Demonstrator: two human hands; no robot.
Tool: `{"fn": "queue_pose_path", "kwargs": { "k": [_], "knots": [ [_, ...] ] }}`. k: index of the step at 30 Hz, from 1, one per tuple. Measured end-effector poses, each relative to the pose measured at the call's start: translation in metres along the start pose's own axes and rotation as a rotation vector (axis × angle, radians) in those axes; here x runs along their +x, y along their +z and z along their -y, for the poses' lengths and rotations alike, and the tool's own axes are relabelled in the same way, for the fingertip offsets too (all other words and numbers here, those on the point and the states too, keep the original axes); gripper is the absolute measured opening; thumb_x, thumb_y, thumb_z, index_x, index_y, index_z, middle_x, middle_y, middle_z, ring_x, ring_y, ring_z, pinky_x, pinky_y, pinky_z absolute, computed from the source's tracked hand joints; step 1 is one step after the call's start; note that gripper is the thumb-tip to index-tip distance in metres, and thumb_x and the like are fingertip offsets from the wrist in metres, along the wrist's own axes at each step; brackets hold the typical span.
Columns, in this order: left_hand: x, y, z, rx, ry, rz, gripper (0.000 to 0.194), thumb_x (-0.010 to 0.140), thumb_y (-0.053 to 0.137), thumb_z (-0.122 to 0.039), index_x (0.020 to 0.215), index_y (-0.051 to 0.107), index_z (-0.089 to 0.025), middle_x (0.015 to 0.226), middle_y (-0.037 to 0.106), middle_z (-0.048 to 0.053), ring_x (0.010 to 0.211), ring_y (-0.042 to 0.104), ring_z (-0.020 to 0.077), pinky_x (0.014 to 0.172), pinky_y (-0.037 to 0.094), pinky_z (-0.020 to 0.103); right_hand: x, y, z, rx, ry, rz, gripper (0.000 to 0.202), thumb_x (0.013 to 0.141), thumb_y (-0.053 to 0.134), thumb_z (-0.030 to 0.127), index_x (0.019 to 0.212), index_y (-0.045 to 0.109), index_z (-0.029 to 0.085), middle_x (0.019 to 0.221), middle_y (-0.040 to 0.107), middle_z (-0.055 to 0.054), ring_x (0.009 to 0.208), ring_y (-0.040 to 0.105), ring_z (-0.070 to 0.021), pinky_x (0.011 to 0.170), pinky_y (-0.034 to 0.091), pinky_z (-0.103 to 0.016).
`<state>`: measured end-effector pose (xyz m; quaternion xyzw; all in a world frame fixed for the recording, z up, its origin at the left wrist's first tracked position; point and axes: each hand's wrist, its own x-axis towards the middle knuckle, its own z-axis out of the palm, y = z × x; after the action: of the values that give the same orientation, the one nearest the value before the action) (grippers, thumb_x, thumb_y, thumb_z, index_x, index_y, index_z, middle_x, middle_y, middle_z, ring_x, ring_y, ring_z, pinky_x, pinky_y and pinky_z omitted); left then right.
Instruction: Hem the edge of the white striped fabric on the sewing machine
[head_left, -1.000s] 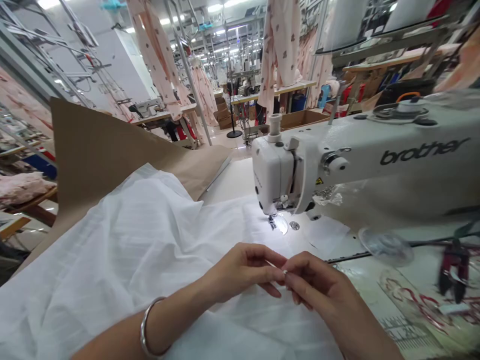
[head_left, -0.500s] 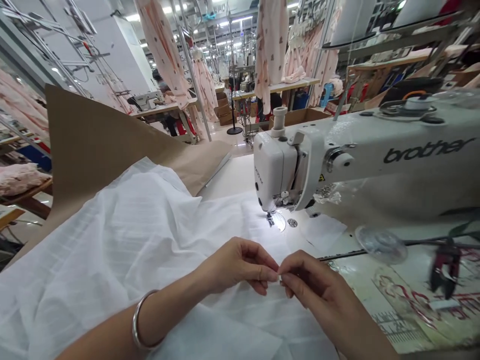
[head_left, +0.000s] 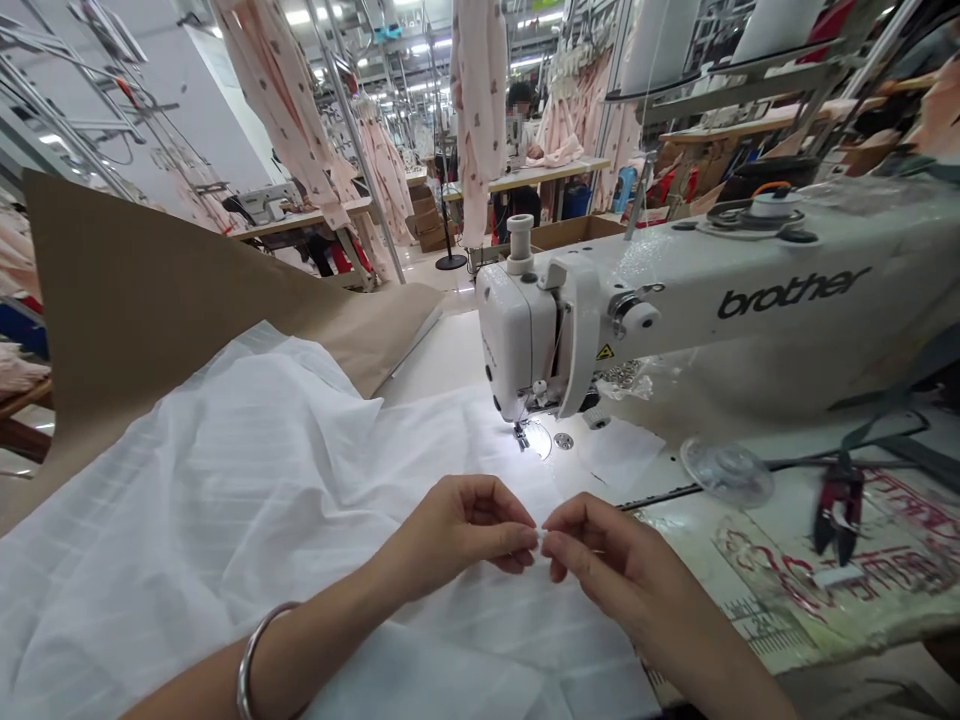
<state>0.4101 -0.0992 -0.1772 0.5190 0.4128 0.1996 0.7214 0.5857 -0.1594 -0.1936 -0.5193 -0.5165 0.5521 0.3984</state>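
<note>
A large sheet of white fabric (head_left: 247, 480) lies spread over the sewing table. My left hand (head_left: 457, 530) and my right hand (head_left: 607, 560) meet fingertip to fingertip just above it, both pinching a small white bit of the fabric's edge (head_left: 539, 538). A silver bangle (head_left: 251, 655) sits on my left wrist. The white Brother sewing machine (head_left: 675, 310) stands behind my hands, its lit presser foot (head_left: 521, 437) a short way beyond my fingers.
Brown paper (head_left: 150, 300) stands curled up behind the fabric at left. Red-handled thread snips (head_left: 836, 510) and a clear disc (head_left: 726, 470) lie on the table (head_left: 787, 590) at right. Pink garments hang over other workstations behind; a person (head_left: 521, 120) sits far off.
My view has shifted, so the machine and hands sit further left in frame. My fingertips stay pinched together on the fabric edge, slightly lower than before.
</note>
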Motion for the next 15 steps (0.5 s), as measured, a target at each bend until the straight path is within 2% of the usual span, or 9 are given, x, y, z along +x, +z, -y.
{"fn": "queue_pose_path", "kwargs": {
  "k": [4, 11, 15],
  "knots": [
    [-0.001, 0.0013, 0.0007, 0.02, 0.05, -0.022, 0.023, 0.07, 0.075, -0.026, 0.079, 0.06, -0.012, 0.067, 0.064, 0.002, 0.067, 0.063, 0.0135, 0.065, 0.054, 0.026, 0.004, 0.0029, -0.0003, 0.018, -0.024, 0.023, 0.023, 0.085, 0.054, 0.039, 0.076, 0.056, 0.018, 0.07, 0.058, 0.0, 0.066, 0.053, -0.0115, 0.059, 0.039, -0.022],
    [-0.0015, 0.0011, -0.0026, 0.026, -0.058, 0.039, 0.023, 0.077, 0.067, -0.032, 0.083, 0.062, -0.01, 0.077, 0.067, 0.007, 0.072, 0.065, 0.0158, 0.068, 0.054, 0.029, 0.0033, 0.0021, -0.0034, 0.011, -0.009, 0.031, 0.021, 0.086, 0.052, 0.036, 0.078, 0.057, 0.017, 0.068, 0.058, 0.0, 0.062, 0.052, -0.0107, 0.055, 0.037, -0.022],
    [0.0, 0.0019, -0.0004, 0.037, -0.042, 0.036, 0.023, 0.077, 0.066, -0.033, 0.077, 0.061, -0.01, 0.073, 0.066, 0.007, 0.068, 0.064, 0.0145, 0.064, 0.053, 0.026, 0.0037, 0.0032, -0.002, 0.023, -0.006, 0.014, 0.021, 0.085, 0.053, 0.036, 0.076, 0.056, 0.017, 0.067, 0.058, 0.0, 0.062, 0.052, -0.0108, 0.056, 0.038, -0.022]
  ]
}}
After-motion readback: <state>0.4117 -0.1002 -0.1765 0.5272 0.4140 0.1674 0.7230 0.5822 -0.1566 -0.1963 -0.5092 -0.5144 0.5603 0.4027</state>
